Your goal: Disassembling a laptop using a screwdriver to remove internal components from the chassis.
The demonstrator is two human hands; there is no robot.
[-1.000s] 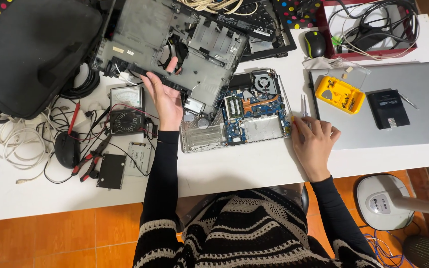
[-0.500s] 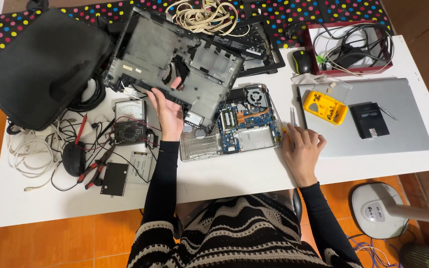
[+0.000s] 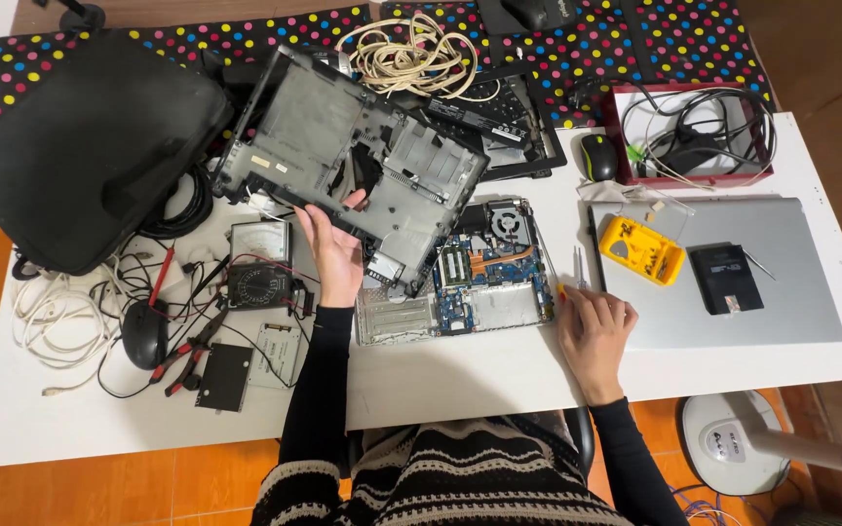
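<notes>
A black laptop bag fills the upper left of the frame. Below it lie white cables, a black mouse and an analog meter. A coil of beige cord sits at top centre. On the right, a yellow multimeter rests on a closed silver laptop, below a red tray of cables.

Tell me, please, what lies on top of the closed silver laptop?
On the closed silver laptop lie a yellow multimeter and a black drive. Whatever is under them is covered.
</notes>
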